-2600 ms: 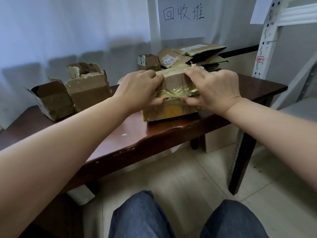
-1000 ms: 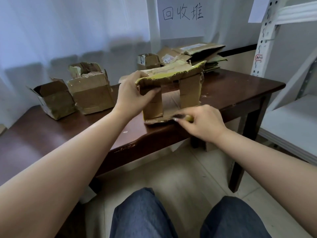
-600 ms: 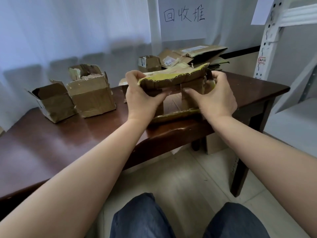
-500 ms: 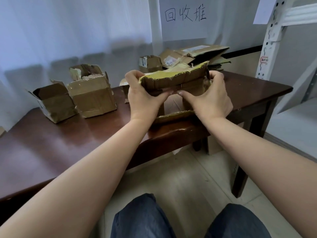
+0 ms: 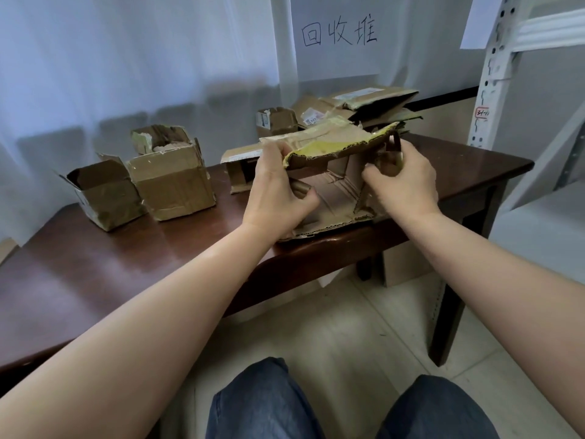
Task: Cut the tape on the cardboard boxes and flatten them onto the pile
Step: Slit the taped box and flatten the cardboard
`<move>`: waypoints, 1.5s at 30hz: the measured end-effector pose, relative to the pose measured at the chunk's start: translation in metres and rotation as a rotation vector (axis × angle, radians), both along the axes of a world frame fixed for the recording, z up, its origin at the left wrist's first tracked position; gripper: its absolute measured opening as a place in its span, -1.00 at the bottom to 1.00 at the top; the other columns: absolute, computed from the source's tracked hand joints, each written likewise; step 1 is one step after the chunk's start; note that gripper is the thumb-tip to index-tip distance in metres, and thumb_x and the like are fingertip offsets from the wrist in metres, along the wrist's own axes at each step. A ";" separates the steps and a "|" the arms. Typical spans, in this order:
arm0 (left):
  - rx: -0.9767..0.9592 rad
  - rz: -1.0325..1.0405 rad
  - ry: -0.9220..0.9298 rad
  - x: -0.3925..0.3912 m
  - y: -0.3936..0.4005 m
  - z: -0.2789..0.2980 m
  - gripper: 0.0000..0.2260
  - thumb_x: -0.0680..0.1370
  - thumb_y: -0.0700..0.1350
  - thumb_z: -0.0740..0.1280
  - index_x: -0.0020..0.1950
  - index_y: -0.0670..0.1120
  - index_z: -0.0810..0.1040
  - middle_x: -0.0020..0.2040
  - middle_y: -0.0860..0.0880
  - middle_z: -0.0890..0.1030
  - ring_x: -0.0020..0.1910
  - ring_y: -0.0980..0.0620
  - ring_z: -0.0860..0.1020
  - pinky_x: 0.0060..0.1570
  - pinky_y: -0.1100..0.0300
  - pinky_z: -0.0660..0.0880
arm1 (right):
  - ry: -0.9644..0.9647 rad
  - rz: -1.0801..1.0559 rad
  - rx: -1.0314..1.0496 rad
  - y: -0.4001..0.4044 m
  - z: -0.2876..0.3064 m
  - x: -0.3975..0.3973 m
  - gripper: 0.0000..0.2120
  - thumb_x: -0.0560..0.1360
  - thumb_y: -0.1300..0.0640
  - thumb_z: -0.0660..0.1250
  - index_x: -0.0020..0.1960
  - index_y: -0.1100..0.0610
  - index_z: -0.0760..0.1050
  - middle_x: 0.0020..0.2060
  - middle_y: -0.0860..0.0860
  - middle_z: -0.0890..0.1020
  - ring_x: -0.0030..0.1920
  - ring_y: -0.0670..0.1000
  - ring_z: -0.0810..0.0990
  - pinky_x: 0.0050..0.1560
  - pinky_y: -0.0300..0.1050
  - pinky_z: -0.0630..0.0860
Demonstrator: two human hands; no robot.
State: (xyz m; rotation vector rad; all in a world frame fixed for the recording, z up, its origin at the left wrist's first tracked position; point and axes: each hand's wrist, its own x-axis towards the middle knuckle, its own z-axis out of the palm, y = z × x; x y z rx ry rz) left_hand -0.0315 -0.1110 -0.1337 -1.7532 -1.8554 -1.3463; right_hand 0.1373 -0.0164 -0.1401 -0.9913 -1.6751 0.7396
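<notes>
An opened cardboard box [image 5: 338,191] with torn yellowish tape along its top flap lies on its side at the front edge of the dark wooden table [image 5: 133,248], its open inside facing me. My left hand [image 5: 278,191] grips its left wall and top flap. My right hand [image 5: 402,179] grips the right wall, fingers curled round the cardboard edge. The pile of flattened boxes [image 5: 370,103] lies at the back of the table under a handwritten paper sign. No cutter is visible.
Two open boxes [image 5: 104,191] [image 5: 171,182] stand at the left of the table. A small box [image 5: 275,122] and a flat piece [image 5: 240,166] sit behind the held box. A white metal shelf [image 5: 506,74] stands at the right. My knees show below.
The taped box was closed under both hands; now it is open and spread. My right hand rose from the table edge to the box's right wall, and both hands pull the walls apart.
</notes>
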 end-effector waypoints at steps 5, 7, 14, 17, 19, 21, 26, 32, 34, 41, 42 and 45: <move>-0.145 -0.079 0.057 0.003 -0.005 0.008 -0.59 0.33 -0.13 0.28 0.13 0.00 0.24 0.00 -0.12 0.48 -0.06 -0.04 0.47 -0.16 0.22 0.40 | 0.098 0.027 0.000 0.005 -0.005 0.016 -0.87 0.40 0.07 0.29 -0.08 0.00 0.56 -0.21 -0.10 0.63 -0.06 0.00 0.57 -0.03 -0.01 0.51; -0.181 -0.062 0.130 0.000 -0.010 0.016 -0.61 0.35 -0.19 0.24 0.16 -0.09 0.31 0.00 -0.08 0.47 -0.04 -0.03 0.43 -0.16 0.22 0.30 | 0.129 0.027 -0.019 0.004 -0.006 0.019 -0.78 0.41 0.11 0.27 0.02 -0.02 0.59 -0.15 -0.10 0.64 -0.02 -0.01 0.57 0.05 0.00 0.52; -0.243 -0.084 0.257 -0.020 -0.024 0.032 -0.54 0.39 -0.37 0.19 0.26 -0.11 0.47 0.06 0.07 0.51 0.06 0.15 0.40 -0.02 0.35 0.27 | 0.230 0.020 -0.047 0.004 -0.007 0.020 -0.59 0.46 0.25 0.25 0.25 -0.07 0.54 -0.02 -0.19 0.60 0.11 -0.08 0.55 0.24 -0.13 0.47; -0.328 -0.117 0.193 -0.017 -0.021 0.031 -0.51 0.42 -0.40 0.15 0.29 -0.05 0.48 0.11 0.05 0.55 0.12 0.12 0.45 0.02 0.54 0.29 | 0.245 0.017 -0.081 0.006 -0.011 0.023 -0.62 0.49 0.27 0.23 0.20 -0.06 0.56 -0.02 -0.07 0.63 0.05 -0.04 0.57 0.14 -0.17 0.51; -0.362 -0.132 0.172 -0.010 -0.016 0.032 -0.50 0.44 -0.41 0.14 0.30 -0.03 0.48 0.16 0.02 0.56 0.18 0.09 0.46 0.05 0.54 0.28 | 0.247 -0.004 -0.100 0.009 -0.015 0.028 -0.62 0.48 0.27 0.23 0.18 -0.07 0.57 -0.02 -0.05 0.64 0.03 -0.04 0.58 0.13 -0.12 0.54; -0.393 -0.142 0.173 -0.004 -0.011 0.033 -0.46 0.45 -0.42 0.12 0.35 -0.03 0.45 0.27 -0.02 0.54 0.28 0.04 0.44 0.13 0.43 0.27 | 0.251 -0.027 -0.122 0.011 -0.018 0.034 -0.61 0.47 0.27 0.23 0.19 -0.07 0.56 -0.04 -0.06 0.64 0.02 -0.03 0.58 0.13 -0.07 0.56; -0.359 -0.022 0.137 0.001 0.001 0.022 -0.35 0.46 -0.39 0.28 0.50 -0.03 0.21 0.46 -0.11 0.35 0.45 -0.08 0.31 0.34 0.25 0.22 | 0.229 -0.034 -0.132 0.015 -0.024 0.044 -0.62 0.48 0.25 0.29 0.19 -0.12 0.55 -0.01 -0.10 0.63 0.04 -0.06 0.60 0.13 -0.08 0.56; -0.134 0.391 -0.346 0.013 0.018 -0.003 -0.50 0.40 0.03 0.51 0.26 -0.04 0.42 0.21 -0.04 0.46 0.18 -0.02 0.45 0.03 0.23 0.33 | 0.172 -0.016 -0.054 0.015 -0.020 0.041 -0.64 0.45 0.22 0.31 0.17 -0.11 0.56 0.00 -0.09 0.63 0.05 -0.04 0.58 0.07 -0.05 0.58; -0.127 0.463 -0.351 0.016 0.023 -0.004 -0.51 0.40 0.05 0.52 0.24 -0.02 0.43 0.22 -0.05 0.43 0.21 -0.06 0.41 0.02 0.21 0.29 | 0.165 -0.018 -0.053 0.016 -0.020 0.040 -0.64 0.44 0.21 0.32 0.17 -0.11 0.56 -0.01 -0.08 0.62 0.02 -0.03 0.59 0.03 -0.02 0.61; -0.198 0.603 -0.332 0.014 0.029 -0.006 -0.61 0.47 -0.01 0.43 0.24 0.08 0.40 0.25 -0.08 0.39 0.24 -0.14 0.35 0.04 0.09 0.34 | 0.161 -0.018 -0.064 0.014 -0.021 0.038 -0.61 0.44 0.25 0.31 0.18 -0.11 0.55 0.01 -0.07 0.62 0.01 -0.03 0.60 0.03 0.00 0.60; -0.191 0.619 -0.355 0.014 0.030 -0.006 -0.61 0.46 0.03 0.43 0.23 0.09 0.39 0.24 -0.07 0.39 0.23 -0.13 0.36 0.06 0.05 0.37 | 0.161 -0.013 -0.065 0.014 -0.020 0.037 -0.61 0.44 0.25 0.31 0.17 -0.10 0.56 0.00 -0.08 0.62 0.01 -0.03 0.59 0.03 0.00 0.60; -0.175 0.665 -0.391 0.016 0.032 -0.008 -0.50 0.39 0.15 0.48 0.22 0.07 0.36 0.23 -0.06 0.40 0.20 -0.13 0.42 0.11 -0.01 0.40 | 0.144 0.011 -0.050 0.010 -0.015 0.035 -0.64 0.44 0.24 0.32 0.14 -0.11 0.56 -0.07 -0.18 0.59 0.04 -0.02 0.58 0.05 0.03 0.60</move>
